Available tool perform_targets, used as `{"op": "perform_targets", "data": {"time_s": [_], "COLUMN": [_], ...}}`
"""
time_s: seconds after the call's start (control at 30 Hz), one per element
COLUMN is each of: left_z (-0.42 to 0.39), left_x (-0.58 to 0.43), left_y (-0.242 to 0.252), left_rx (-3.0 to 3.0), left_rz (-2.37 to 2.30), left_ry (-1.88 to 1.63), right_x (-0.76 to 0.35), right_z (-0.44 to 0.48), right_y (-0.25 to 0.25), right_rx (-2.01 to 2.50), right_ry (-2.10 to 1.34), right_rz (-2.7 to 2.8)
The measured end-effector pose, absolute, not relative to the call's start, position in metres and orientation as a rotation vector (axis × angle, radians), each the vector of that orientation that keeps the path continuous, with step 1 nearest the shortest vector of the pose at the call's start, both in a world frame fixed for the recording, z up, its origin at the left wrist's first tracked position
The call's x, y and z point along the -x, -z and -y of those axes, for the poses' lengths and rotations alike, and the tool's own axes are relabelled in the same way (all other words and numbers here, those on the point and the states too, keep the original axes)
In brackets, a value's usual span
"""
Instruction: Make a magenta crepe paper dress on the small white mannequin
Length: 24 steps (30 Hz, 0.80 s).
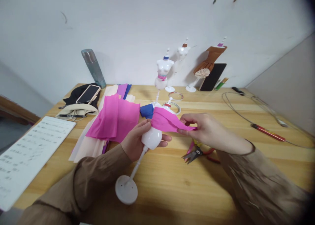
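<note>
My left hand (135, 140) is closed around the body of a small white mannequin (151, 138), tilted above the wooden table (172, 179), its round base (126, 189) pointing toward me. A pink crepe paper strip (165, 120) is wrapped across the mannequin's chest. My right hand (206, 130) pinches the free end of that strip at the right, pulling it sideways. Under my right wrist lie pliers (194, 153) with coloured handles.
A stack of pink, cream, purple and blue paper sheets (114, 120) lies left of centre. Three more mannequins (163, 71) stand at the back by the wall, with a dark tablet (213, 76), a steel bottle (93, 67), a phone on a bag (87, 94), wire (246, 115) and a printed sheet (27, 153).
</note>
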<state>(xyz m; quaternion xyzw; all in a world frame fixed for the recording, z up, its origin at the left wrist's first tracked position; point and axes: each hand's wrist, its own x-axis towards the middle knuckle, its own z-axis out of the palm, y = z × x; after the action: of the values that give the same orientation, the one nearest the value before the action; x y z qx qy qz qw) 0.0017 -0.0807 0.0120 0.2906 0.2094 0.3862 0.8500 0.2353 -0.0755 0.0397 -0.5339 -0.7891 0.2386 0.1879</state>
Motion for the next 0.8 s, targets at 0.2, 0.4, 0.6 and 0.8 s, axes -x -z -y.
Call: {"op": "perform_targets", "data": {"time_s": [0.2,0.4,0.6,0.8], "left_z": [0.081,0.083,0.084,0.084], "left_x": [-0.002,-0.004,-0.005,-0.006], "left_y": [-0.013,-0.011,-0.011,-0.01], "left_rx": [-0.54,-0.54,-0.543,-0.592], "left_rz": [-0.415,-0.401,-0.423,-0.485], "left_ry": [-0.788,-0.754,-0.798,-0.93], "right_x": [-0.228,-0.223,-0.222,-0.226], "right_z": [0.077,0.078,0.078,0.076], "right_y": [-0.042,-0.039,-0.038,-0.043], "right_rx": [1.494,1.441,1.4,1.36], "right_ry": [-0.693,-0.725,-0.678,-0.835], "right_rz": [2.216,2.215,2.239,2.192]}}
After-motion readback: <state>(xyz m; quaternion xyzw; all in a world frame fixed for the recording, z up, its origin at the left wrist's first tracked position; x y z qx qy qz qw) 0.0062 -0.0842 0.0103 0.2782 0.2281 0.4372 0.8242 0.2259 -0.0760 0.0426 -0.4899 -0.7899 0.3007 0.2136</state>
